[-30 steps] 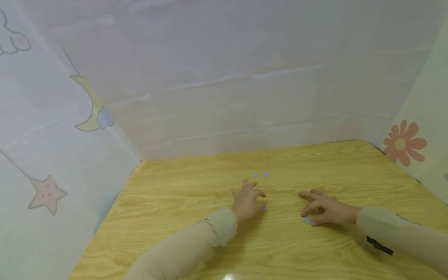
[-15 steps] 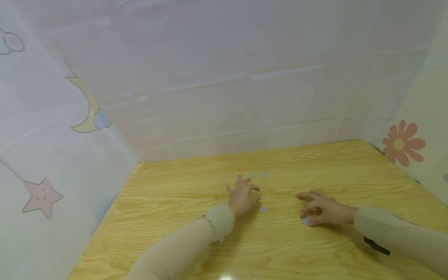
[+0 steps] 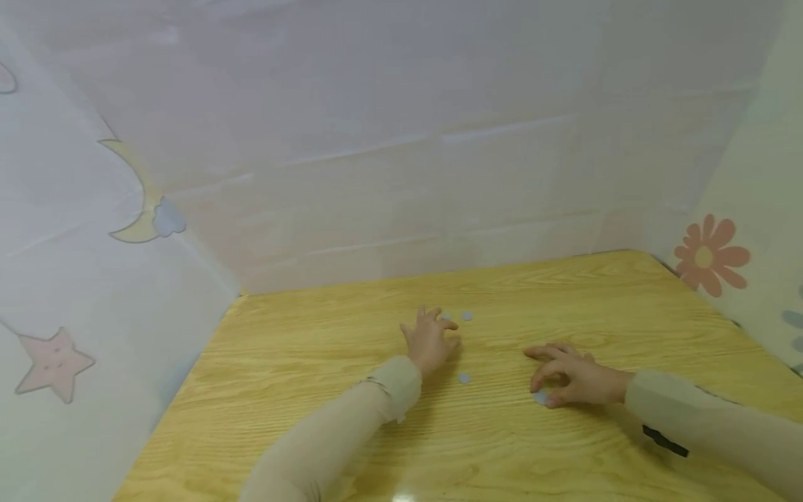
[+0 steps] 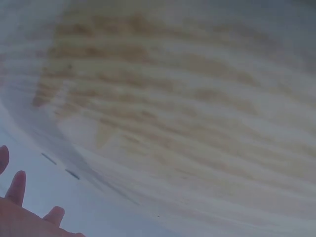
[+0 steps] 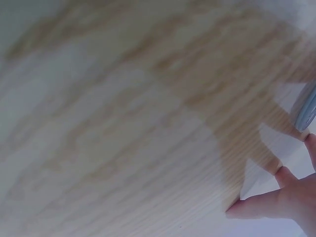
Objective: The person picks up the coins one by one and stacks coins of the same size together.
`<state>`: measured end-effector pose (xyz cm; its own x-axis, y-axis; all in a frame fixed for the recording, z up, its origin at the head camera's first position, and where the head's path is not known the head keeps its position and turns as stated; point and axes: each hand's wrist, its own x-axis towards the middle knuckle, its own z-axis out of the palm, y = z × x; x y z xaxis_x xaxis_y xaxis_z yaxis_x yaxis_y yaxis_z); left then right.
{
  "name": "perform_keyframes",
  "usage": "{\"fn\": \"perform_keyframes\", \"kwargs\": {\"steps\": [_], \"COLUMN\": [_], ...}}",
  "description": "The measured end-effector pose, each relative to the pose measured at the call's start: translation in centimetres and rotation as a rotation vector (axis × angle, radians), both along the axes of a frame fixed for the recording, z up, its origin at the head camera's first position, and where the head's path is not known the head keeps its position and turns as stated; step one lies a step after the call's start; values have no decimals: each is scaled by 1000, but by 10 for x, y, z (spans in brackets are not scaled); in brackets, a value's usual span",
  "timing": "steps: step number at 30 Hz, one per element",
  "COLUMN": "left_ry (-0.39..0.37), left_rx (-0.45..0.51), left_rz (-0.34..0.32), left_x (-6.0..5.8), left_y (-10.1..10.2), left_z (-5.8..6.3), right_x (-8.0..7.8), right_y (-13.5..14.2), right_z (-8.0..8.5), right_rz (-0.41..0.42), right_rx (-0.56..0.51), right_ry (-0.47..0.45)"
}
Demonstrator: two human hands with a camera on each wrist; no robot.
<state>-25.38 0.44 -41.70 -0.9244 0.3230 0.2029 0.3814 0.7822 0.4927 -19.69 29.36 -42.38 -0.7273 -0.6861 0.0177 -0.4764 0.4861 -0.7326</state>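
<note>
Right hand [image 3: 580, 376] pinches a pale disc [image 3: 539, 397] between thumb and forefinger, low over the near right of the wood table [image 3: 282, 362]. Left hand [image 3: 430, 341] is wide, fingers spread, just beside the far-left disc [image 3: 446, 317]; far-right disc [image 3: 467, 316] sits right of that one. Near-left disc [image 3: 463, 378] lies between the hands, nearer. Black strip [image 3: 665, 440] hangs under the right sleeve [image 3: 702, 415]. Printed flower [image 3: 704, 256] on right wall, moon [image 3: 141, 195] on left.
</note>
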Motion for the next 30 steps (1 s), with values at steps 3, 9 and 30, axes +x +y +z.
{"fn": "perform_keyframes", "kwargs": {"steps": [3,9,30], "left_ry": [1,-16,-196], "left_rx": [-5,-4,-74], "left_rz": [12,4,53], "left_x": [-6,-14,-39], "left_y": [1,3,5], "left_z": [-1,1,5], "right_x": [1,3,3], "right_y": [0,-2,-2], "right_z": [1,3,6], "right_rz": [-4,3,19], "right_rx": [2,-15,-25], "right_ry": [-7,-29,-46]}}
